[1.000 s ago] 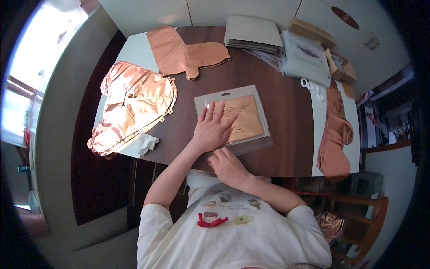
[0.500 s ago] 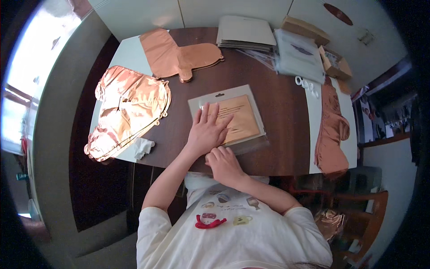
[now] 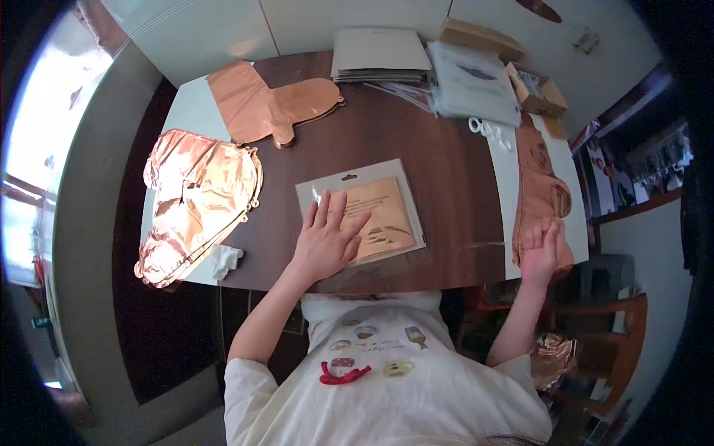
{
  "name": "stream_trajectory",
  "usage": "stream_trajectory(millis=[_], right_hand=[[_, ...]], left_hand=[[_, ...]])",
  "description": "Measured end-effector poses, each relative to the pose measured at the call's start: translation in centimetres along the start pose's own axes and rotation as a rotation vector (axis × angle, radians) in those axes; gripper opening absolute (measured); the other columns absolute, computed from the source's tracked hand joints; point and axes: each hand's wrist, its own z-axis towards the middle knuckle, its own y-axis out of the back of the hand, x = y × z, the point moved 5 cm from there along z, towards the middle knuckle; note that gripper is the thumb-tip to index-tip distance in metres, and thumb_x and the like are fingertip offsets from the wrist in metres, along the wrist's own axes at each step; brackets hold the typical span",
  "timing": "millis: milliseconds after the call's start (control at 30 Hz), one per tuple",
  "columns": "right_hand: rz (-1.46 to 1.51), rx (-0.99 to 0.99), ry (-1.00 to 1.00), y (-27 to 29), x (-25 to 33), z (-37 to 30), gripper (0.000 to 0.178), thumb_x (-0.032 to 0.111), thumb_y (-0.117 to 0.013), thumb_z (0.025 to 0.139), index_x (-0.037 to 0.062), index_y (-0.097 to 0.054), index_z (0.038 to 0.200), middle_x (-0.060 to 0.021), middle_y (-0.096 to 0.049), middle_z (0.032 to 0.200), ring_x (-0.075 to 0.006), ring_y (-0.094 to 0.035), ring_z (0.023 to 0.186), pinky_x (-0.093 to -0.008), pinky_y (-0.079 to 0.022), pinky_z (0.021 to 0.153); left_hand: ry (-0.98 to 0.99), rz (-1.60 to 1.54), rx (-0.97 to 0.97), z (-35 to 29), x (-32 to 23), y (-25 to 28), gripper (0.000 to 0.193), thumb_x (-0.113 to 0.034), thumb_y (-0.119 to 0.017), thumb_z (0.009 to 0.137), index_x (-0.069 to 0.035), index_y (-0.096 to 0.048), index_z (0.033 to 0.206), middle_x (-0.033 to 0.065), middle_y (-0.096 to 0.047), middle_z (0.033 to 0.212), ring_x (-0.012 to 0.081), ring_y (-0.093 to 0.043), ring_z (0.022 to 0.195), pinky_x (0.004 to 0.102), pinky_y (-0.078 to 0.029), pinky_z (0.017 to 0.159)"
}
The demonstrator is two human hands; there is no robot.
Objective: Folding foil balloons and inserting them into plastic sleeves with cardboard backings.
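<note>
A clear plastic hanging bag (image 3: 305,195) lies on the table with a folded copper-coloured foil piece (image 3: 390,212) inside. My left hand (image 3: 327,232) rests flat on the bag's left part, fingers spread. Well away to the right, my right hand (image 3: 541,245) is above a copper foil balloon (image 3: 529,178), its fingers pressed together. A thin pale strip (image 3: 487,244) stretches over the table toward those fingers; whether they hold it is unclear.
Shiny foil balloons (image 3: 201,197) and matte ones (image 3: 275,104) lie at left beside a crumpled white tissue (image 3: 225,260). Grey cards (image 3: 381,52), clear bags (image 3: 476,85), white rings (image 3: 487,130) and a small cardboard box (image 3: 535,89) sit at the back right. A wooden chair (image 3: 632,327) stands at right.
My right hand has left the bag's near edge and swung right, over the foil balloon. My left hand stays on the bag. The whole view has shifted slightly.
</note>
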Motion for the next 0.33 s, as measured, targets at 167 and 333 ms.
stream_trajectory(millis=[167, 333], right_hand=[[-0.896, 0.674, 0.241, -5.0, -1.8, -3.8, 0.021, 0.019, -0.065, 0.081, 0.0076, -0.056, 0.096, -0.0048, -0.055, 0.085, -0.0187, -0.056, 0.077, -0.0299, -0.047, 0.068], [-1.328, 1.215, 0.250, -9.6, -5.1, -6.7, 0.052, 0.032, -0.074, 0.070, 0.0121, -0.059, 0.115, -0.0102, -0.053, 0.127, -0.0263, -0.059, 0.103, -0.0349, -0.051, 0.082]], left_hand=[[-0.039, -0.068, -0.087, -1.0, -0.2, 1.5, 0.048, -0.037, -0.053, 0.086, -0.019, -0.049, 0.130, 0.0120, -0.038, 0.140, 0.0372, -0.028, 0.133, 0.0549, -0.020, 0.107], [-0.064, -0.314, 0.082, -5.6, 1.0, 2.3, 0.053, -0.041, -0.062, 0.079, -0.017, -0.053, 0.125, 0.0092, -0.043, 0.138, 0.0346, -0.030, 0.133, 0.0508, -0.022, 0.108]])
